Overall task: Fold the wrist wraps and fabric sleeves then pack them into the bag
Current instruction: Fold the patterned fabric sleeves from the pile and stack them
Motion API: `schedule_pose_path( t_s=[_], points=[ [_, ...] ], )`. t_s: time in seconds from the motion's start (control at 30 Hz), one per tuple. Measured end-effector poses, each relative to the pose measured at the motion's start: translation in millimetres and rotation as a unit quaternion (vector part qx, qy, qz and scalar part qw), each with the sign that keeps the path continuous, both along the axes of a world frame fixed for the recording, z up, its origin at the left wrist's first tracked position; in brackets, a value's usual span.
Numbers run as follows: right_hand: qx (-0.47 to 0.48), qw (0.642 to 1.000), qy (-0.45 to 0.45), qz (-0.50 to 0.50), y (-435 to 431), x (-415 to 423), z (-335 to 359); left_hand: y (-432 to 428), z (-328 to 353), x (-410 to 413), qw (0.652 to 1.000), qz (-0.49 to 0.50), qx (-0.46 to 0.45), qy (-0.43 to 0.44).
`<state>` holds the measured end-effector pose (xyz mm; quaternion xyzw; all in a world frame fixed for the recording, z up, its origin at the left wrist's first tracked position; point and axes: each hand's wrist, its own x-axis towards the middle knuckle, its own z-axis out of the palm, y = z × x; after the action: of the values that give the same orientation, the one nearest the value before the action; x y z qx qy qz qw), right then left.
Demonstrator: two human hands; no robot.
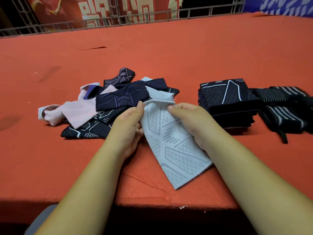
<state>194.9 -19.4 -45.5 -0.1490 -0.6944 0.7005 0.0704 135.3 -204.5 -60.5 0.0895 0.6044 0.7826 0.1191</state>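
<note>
Head view: left hand and right hand pinch, fingers curled, the far hem of a pale blue sleeve lying on the red worktop (soft, light, limp knit; best gripped at hem corners).

We seem to be at a packing stand in a market or sales hall, not a home. The wide surface is covered in red felt. A metal railing runs along its far edge, with a red banner bearing big pale characters and a blue banner behind. Knitted sleeves lie heaped near a folded stack.
</note>
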Motion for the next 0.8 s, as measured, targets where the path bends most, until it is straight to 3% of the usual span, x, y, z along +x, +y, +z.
schedule_pose_path(
  t_s=[0.37, 0.57, 0.67, 0.8],
  points=[
    [-0.062, 0.998, -0.029, -0.006, -12.6, -1.4, -1.2, -3.1, -3.1, -10.8, 0.988, -0.030, 0.129, -0.073],
    [-0.156, 0.985, -0.077, 0.002, -13.5, 1.0, 6.7, 1.2, -1.3, -7.7, 0.977, -0.028, 0.178, -0.117],
    [-0.122, 0.990, -0.073, 0.014, -13.9, 1.5, 7.0, 0.8, -1.0, -9.8, 0.973, -0.014, 0.189, -0.128],
    [-0.018, 0.997, -0.037, 0.059, -10.8, 6.4, 12.7, -1.6, -3.8, -13.6, 0.988, -0.008, 0.087, -0.124]
  ],
)
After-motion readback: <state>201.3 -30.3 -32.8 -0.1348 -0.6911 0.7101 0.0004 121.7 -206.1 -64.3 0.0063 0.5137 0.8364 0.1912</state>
